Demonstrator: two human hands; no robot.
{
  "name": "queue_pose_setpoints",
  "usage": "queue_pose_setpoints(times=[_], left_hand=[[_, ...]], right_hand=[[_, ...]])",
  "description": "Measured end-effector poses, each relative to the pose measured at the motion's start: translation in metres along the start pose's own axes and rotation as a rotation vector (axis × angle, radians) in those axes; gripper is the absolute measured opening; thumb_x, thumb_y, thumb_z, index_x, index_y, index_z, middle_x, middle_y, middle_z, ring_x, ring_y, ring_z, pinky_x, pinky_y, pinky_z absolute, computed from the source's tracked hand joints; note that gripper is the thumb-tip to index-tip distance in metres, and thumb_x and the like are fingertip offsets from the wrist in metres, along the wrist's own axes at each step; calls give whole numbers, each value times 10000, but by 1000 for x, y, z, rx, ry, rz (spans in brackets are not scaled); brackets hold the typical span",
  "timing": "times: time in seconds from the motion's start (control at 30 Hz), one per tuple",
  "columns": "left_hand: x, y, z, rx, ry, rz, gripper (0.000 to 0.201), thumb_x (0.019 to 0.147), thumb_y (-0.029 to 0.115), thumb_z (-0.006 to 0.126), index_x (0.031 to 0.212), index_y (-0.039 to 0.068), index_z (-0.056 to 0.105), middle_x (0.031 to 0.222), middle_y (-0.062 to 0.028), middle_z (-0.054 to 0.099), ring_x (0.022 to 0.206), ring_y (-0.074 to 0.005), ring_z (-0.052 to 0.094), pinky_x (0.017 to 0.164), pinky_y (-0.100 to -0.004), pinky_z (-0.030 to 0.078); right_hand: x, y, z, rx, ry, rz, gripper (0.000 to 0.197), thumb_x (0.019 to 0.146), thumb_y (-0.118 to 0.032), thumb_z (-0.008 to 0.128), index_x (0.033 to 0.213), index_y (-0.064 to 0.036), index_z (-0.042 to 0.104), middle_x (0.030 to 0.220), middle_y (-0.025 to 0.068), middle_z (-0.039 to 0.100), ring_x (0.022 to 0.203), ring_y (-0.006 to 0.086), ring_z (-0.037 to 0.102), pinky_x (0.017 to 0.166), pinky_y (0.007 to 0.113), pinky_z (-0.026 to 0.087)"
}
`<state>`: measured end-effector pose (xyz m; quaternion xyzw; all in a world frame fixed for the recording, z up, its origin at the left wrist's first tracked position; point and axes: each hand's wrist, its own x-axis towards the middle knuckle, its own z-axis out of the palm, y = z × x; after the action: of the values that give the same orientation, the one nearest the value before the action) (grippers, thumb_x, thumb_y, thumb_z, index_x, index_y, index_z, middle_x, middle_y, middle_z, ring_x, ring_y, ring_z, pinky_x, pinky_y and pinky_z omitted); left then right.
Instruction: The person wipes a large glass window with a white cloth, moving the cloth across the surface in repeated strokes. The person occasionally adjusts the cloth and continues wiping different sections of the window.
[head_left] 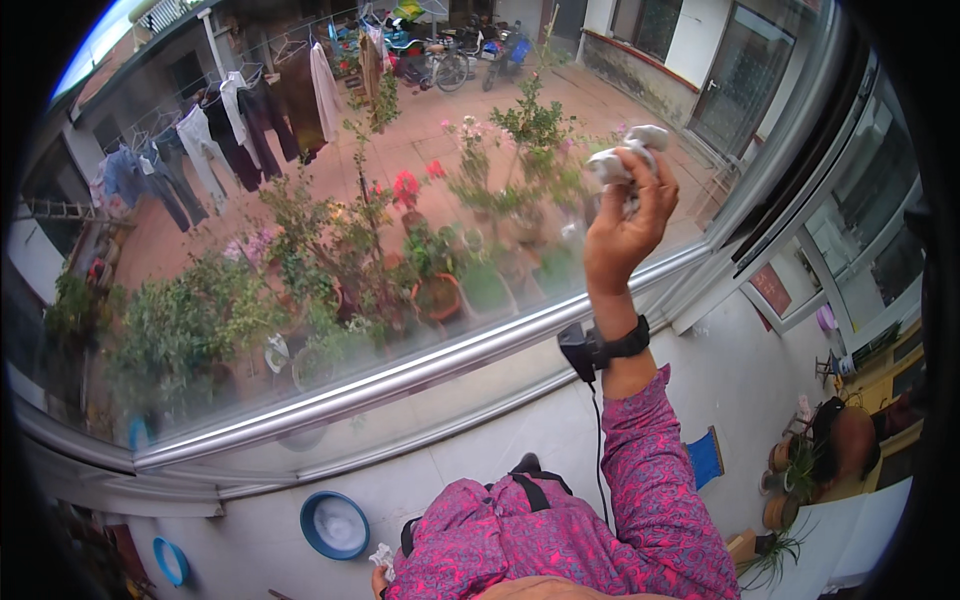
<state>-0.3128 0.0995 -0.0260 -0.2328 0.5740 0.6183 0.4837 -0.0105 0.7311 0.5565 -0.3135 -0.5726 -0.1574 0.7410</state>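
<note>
My right hand (632, 225) is raised in front of a large window pane (540, 255), its fingers closed round a crumpled white cloth (612, 166). The cloth is bunched up against or very near the glass; I cannot tell if it touches. A black band with a small box (592, 350) is strapped on the right wrist, and a cable runs down from it. Low beside my body, my left hand (379, 580) shows only in part, closed on another crumpled white piece of cloth (382, 556). The glass looks hazy along its lower part.
A silver window rail (400, 372) crosses below the pane. On the pale floor stand a blue basin (335, 525) with whitish water and a smaller blue basin (170, 562). Potted plants (435, 295) and hanging laundry (200, 145) are outside. At right, an open window sash (865, 235) juts inward.
</note>
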Motion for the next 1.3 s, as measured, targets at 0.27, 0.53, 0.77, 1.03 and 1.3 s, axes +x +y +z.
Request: queue_pose_setpoints(times=[0.27, 0.53, 0.77, 1.03, 1.3], left_hand=[[26, 14, 23, 90, 32, 15, 294, 820, 200, 604, 1058, 36, 658, 1010, -64, 652, 946, -230, 623, 904, -388, 489], [5, 0, 43, -17, -17, 109, 367, 849, 239, 608, 1164, 54, 644, 1019, -124, 691, 945, -298, 669, 883, -429, 533], [-4, -41, 105, -23, 24, 54, 358, 845, 243, 615, 1148, 55, 645, 1016, -117, 686, 946, -292, 663, 886, -427, 527], [-13, -68, 155, -24, 11, 50, 348, 840, 247, 624, 1130, 56, 647, 1014, -109, 680, 947, -286, 655, 890, -425, 521], [-15, -76, 163, 1, 2, 67, 339, 835, 251, 632, 1111, 56, 649, 1012, -101, 674, 948, -280, 647, 894, -423, 514]], right_hand=[[-65, -159, 48, 410, -452, -634, 158, 785, -232, 735, 936, -187, 738, 1245, 20, 630, 1214, 276, 551, 966, 440, 440], [37, -96, 51, 307, -181, -591, 268, 718, -100, 778, 975, -175, 777, 1200, 33, 660, 1145, 272, 576, 931, 395, 470], [118, 64, 5, 26, 42, -429, 348, 818, 37, 686, 1099, -154, 762, 1198, 40, 655, 1145, 284, 567, 983, 410, 455], [124, 254, -54, -189, 367, 266, 286, 884, -10, 645, 1151, -67, 730, 1139, 112, 675, 1050, 288, 648, 930, 402, 509], [59, 106, -34, 22, -171, -249, 342, 783, 32, 675, 1077, -125, 750, 1224, 68, 630, 1178, 311, 550, 997, 440, 413]])
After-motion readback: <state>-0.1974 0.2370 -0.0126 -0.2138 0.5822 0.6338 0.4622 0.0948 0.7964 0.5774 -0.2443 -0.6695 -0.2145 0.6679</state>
